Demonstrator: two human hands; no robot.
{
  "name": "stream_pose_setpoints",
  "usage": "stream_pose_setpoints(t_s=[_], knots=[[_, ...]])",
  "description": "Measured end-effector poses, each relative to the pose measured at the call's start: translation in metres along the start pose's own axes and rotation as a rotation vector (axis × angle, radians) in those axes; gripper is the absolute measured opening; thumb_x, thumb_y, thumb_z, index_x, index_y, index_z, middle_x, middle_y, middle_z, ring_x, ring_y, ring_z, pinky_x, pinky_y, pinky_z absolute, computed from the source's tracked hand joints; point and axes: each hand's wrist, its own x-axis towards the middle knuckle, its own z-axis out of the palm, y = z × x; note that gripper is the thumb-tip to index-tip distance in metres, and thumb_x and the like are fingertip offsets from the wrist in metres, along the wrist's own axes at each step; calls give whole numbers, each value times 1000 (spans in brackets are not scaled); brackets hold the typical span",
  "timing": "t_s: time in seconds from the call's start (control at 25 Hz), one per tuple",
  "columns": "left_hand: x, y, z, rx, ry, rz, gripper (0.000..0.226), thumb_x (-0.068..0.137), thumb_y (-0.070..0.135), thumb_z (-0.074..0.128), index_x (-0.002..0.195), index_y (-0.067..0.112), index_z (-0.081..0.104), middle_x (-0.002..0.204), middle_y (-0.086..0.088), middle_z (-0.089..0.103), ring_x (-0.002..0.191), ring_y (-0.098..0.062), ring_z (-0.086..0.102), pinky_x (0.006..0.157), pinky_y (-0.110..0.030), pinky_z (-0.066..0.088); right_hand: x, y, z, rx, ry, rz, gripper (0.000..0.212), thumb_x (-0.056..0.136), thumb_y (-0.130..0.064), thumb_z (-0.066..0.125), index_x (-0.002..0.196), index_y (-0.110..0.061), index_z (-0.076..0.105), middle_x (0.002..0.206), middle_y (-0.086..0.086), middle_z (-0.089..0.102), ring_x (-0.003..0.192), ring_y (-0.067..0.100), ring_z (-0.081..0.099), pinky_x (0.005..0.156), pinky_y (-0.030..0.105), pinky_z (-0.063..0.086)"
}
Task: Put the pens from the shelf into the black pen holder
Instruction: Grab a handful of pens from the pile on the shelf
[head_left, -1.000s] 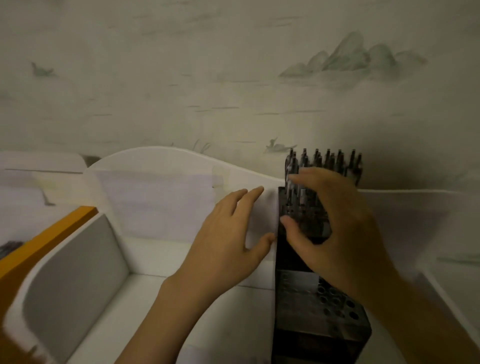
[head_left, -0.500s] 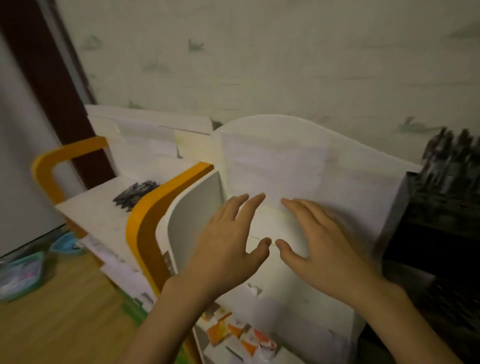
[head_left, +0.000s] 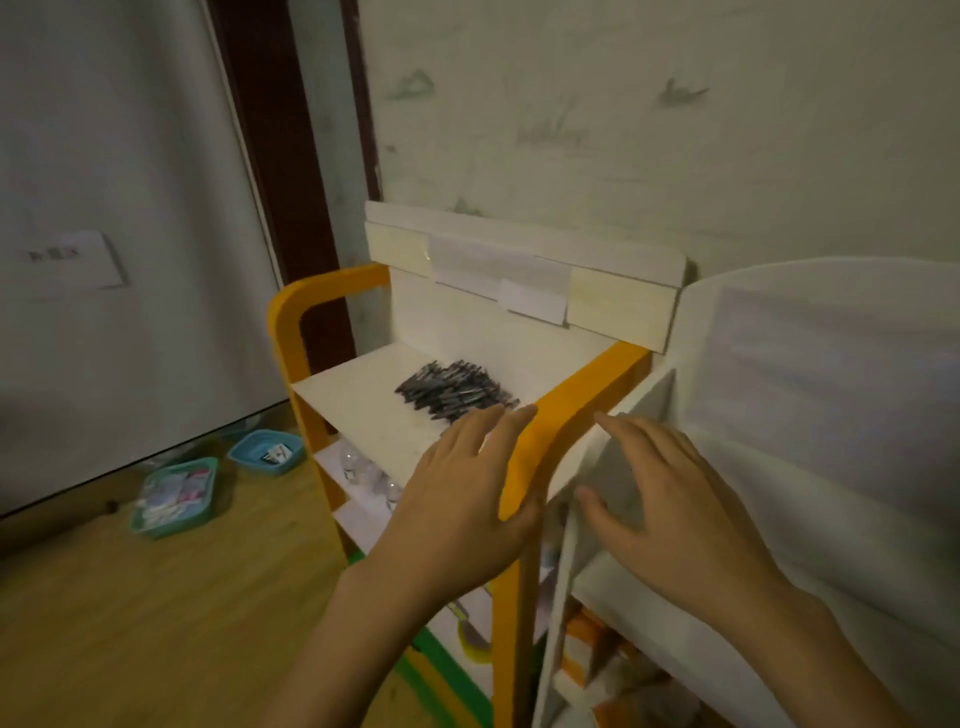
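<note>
Two hands in view, both empty. Left hand (head_left: 457, 512) hovers with fingers (head_left: 485, 423) straight and slightly spread, over the front edge of the shelf (head_left: 358, 402), near the pens (head_left: 454, 389). Pens lie in a dark heap on the white shelf top by the orange frame (head_left: 566, 415). Right hand (head_left: 675, 514) has fingers apart, relaxed, over the white unit (head_left: 810, 374) beside it. Two teal baskets (head_left: 174, 496) on floor.
</note>
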Motion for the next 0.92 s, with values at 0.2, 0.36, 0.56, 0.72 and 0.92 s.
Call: stream_pose_setpoints(t_s=[0.2,0.36,0.56,0.72,0.92], knots=[[-1,-121,-43,9,10,-15,71,90,49,50,148,42,10,154,13,22,142,-10,21,114,-35,32,61,-86,68,0,24,-17,65,89,-56,46,146,-33,28,151,-12,30,140,9,23,111,38,35],[16,-191,-57,-28,-24,-22,71,91,50,50,149,42,9,155,13,21,143,-11,21,114,-36,33,102,-121,109,-34,32,18,63,90,-52,50,146,-30,30,149,-11,34,138,8,26,109,28,32],[52,-244,-44,-61,-56,-15,70,91,50,49,148,42,10,156,12,21,142,-11,22,113,-31,29,155,-128,155,-38,33,71,62,90,-50,50,145,-29,32,147,-11,36,135,9,30,107,26,31],[94,-280,-23,-73,-94,18,69,92,47,50,149,37,14,154,11,24,141,-9,23,112,-27,28,200,-112,202,31,45,137,60,89,-47,54,143,-27,36,142,-9,43,130,10,36,102,23,37],[164,-324,14,-58,-148,30,68,92,45,53,149,34,18,152,10,30,136,-7,27,104,-17,23,259,-82,255,112,27,247,59,86,-47,55,140,-28,38,136,-6,48,126,14,40,97,33,47]])
